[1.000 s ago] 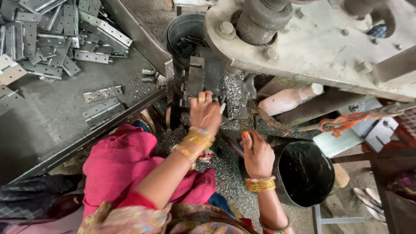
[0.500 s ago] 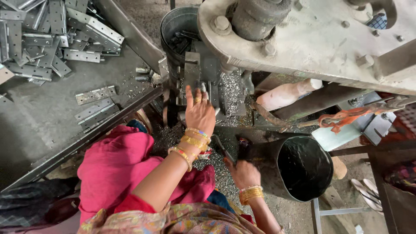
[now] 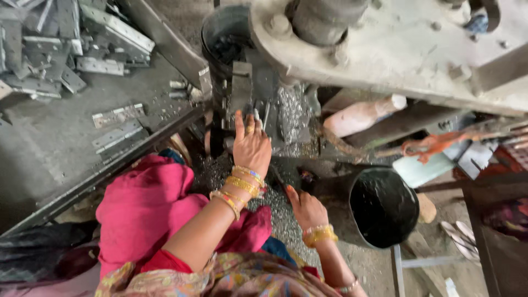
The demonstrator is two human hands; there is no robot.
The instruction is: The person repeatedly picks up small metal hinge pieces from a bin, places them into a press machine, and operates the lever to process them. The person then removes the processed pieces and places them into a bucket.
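lying at the far left, a heap of flat grey perforated metal strips [image 3: 60,49] covers the dark steel worktable [image 3: 38,159], with two loose hinge-like plates [image 3: 118,126] nearer its front edge. a lap draped in bright pink cloth [image 3: 148,209] sits just below that edge.

moving right, the left hand [image 3: 252,146] — gold bangles at the wrist — reaches up to the dark die block of the grey press machine [image 3: 242,93], fingers extended and pressed against the tooling. it seems to be seating or nudging a small piece there, though the piece itself is hidden and i cannot tell whether anything is pinched. shiny metal chips [image 3: 291,113] pile just beside it.

lower and further right, the right hand [image 3: 308,209] rests loosely curled over the chip-strewn floor, apparently holding nothing. beyond it stands a round black bucket [image 3: 382,206].

judging by this, the feeding step is in hand — the next move calls for the fingers to be well away from the die.
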